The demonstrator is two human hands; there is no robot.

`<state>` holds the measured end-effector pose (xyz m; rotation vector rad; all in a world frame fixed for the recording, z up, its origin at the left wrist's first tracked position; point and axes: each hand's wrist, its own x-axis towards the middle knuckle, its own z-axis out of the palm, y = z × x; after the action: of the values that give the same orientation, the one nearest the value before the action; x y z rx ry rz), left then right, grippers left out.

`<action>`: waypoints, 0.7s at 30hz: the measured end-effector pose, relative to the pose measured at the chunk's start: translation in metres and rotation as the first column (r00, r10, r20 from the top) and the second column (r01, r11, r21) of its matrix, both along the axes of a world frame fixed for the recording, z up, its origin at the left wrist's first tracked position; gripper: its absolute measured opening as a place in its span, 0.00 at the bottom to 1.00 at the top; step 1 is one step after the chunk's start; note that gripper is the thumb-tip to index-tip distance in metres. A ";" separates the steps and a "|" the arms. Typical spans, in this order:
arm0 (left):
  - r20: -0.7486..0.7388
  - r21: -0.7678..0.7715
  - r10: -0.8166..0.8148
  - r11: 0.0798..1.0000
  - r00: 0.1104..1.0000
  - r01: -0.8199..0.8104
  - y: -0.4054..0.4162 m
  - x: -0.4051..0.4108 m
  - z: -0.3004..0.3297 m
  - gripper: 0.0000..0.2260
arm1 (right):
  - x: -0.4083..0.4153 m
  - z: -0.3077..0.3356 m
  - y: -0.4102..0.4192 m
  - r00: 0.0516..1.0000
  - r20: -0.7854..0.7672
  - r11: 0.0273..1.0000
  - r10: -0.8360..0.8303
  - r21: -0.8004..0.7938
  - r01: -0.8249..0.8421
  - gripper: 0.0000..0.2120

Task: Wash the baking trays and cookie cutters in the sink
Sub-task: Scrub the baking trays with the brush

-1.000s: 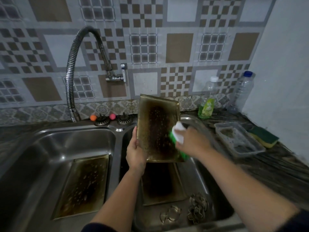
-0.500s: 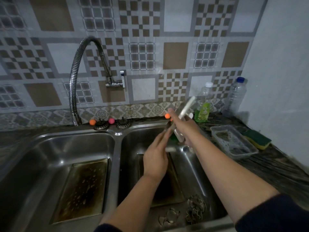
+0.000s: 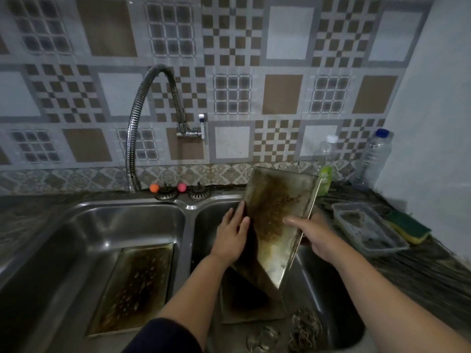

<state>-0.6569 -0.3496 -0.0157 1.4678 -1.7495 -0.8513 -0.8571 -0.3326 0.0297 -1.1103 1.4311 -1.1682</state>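
Observation:
I hold a burnt, greasy baking tray [image 3: 275, 215] upright and tilted over the right basin [image 3: 328, 276], its stained face toward me with some foam near its lower end. My right hand [image 3: 314, 234] grips its right edge, thumb on the front face. My left hand [image 3: 233, 236] rests with straight fingers against the tray's left edge. A second dirty tray [image 3: 249, 304] lies on the right basin floor, and a third tray [image 3: 135, 289] lies in the left basin. Cookie cutters [image 3: 304, 329] sit at the right basin's near end.
A flexible chrome faucet [image 3: 142, 118] arches over the divider. A green soap bottle [image 3: 325, 175] and a clear bottle [image 3: 374, 154] stand at the back right. On the counter are a plastic container [image 3: 367, 228] and a green-yellow sponge [image 3: 407, 225]. Two drain strainers [image 3: 165, 194] sit behind the sink.
The tray was turned edge-on half a second ago; now its stained face points at me, tilted right. The sponge seen earlier in my right hand is no longer visible.

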 end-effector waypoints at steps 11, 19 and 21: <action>-0.620 -0.133 -0.137 0.989 0.772 0.069 0.000 0.019 0.021 0.23 | -0.023 0.001 -0.001 0.985 -0.150 0.997 -0.081 0.003 0.083 0.32; -0.674 -0.117 0.066 0.974 0.736 -0.195 -0.002 0.033 0.026 0.22 | -0.007 -0.003 -0.008 0.718 -0.581 0.888 -0.383 -0.447 0.112 0.22; -0.674 -0.104 0.114 0.964 0.730 -0.246 -0.004 0.033 0.027 0.22 | 0.018 -0.003 0.004 0.645 -0.665 0.851 -0.377 -0.523 -0.042 0.23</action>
<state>-0.6244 -0.3536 0.0116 1.0026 -1.0861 -0.9280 -0.8395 -0.3288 0.0266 -2.0449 1.9514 -1.3235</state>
